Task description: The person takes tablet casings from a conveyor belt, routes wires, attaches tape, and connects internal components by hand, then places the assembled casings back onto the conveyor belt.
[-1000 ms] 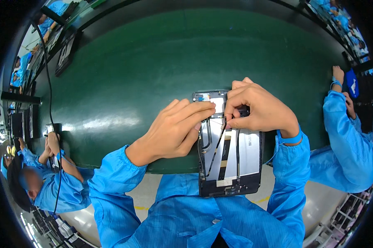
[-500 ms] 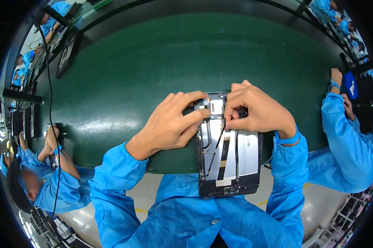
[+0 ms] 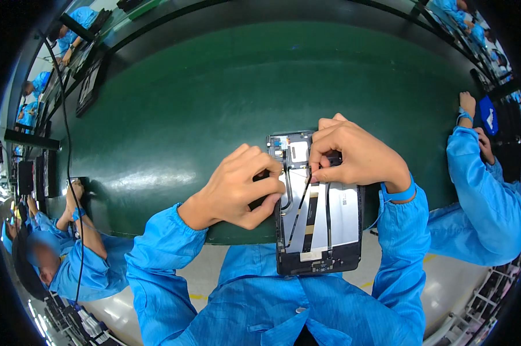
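Observation:
An opened tablet (image 3: 344, 222) extends from the table over its near edge, its silver inner panel and black frame exposed. My right hand (image 3: 358, 155) is closed over its upper right part. Thumb and forefinger pinch the upper end of a thin black cable (image 3: 300, 210), which slants down to the left across the panel. My left hand (image 3: 237, 187) is at the tablet's upper left edge, fingers curled together beside another black cable (image 3: 287, 179). What its fingertips grip, if anything, is too small to tell. Small parts and a white square (image 3: 299, 152) show at the top end.
The green table (image 3: 214, 86) spreads ahead of me. A black cord (image 3: 69, 144) hangs at the left. Co-workers in blue sit on both sides, one sleeve (image 3: 474, 173) close on the right. A dark flat device (image 3: 89, 86) lies at the far left.
My left hand has come down from the tablet's top left corner, uncovering the small parts there, and its fingers have drawn together. My right hand keeps its pinch on the cable, shifting slightly left.

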Available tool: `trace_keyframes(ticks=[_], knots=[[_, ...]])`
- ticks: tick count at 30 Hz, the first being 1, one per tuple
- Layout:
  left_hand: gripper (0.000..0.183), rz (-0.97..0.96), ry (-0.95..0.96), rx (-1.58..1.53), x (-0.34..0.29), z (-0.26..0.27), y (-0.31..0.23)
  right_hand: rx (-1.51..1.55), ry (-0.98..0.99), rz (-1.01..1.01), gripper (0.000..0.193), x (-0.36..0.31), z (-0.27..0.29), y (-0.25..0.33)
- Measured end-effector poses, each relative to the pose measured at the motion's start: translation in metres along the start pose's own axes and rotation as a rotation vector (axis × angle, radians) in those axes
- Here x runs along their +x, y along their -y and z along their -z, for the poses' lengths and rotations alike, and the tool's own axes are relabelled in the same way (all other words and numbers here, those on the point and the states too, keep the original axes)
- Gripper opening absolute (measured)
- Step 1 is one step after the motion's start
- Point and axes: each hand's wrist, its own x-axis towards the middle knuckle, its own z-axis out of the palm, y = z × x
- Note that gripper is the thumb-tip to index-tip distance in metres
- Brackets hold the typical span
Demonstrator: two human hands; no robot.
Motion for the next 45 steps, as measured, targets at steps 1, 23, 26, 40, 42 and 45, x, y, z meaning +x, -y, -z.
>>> trace_keyframes(ticks=[1, 23, 26, 40, 42, 45], knots=[[0.021, 0.000, -0.029, 0.008, 0.000, 0.001, 0.000, -0.006, -0.005, 0.002, 0.012, 0.000, 0.000, 0.000], [0.020, -0.035, 0.040, 0.052, 0.004, 0.000, -0.001, 0.005, 0.006, -0.004, 0.011, 0.001, 0.002, 0.003], [0.023, -0.026, 0.035, 0.051, 0.003, 0.001, 0.000, 0.005, 0.007, -0.002, 0.011, 0.001, 0.002, 0.003], [0.027, -0.112, -0.066, 0.241, 0.001, 0.007, 0.010, -0.002, -0.010, -0.007, 0.010, -0.001, 0.001, 0.004], [0.026, -0.098, -0.084, 0.240, 0.001, 0.007, 0.007, 0.003, -0.011, -0.011, 0.009, -0.001, 0.000, 0.004], [0.021, -0.030, -0.123, 0.224, 0.000, 0.004, 0.001, 0.002, 0.001, -0.016, 0.009, 0.001, 0.002, 0.005]])
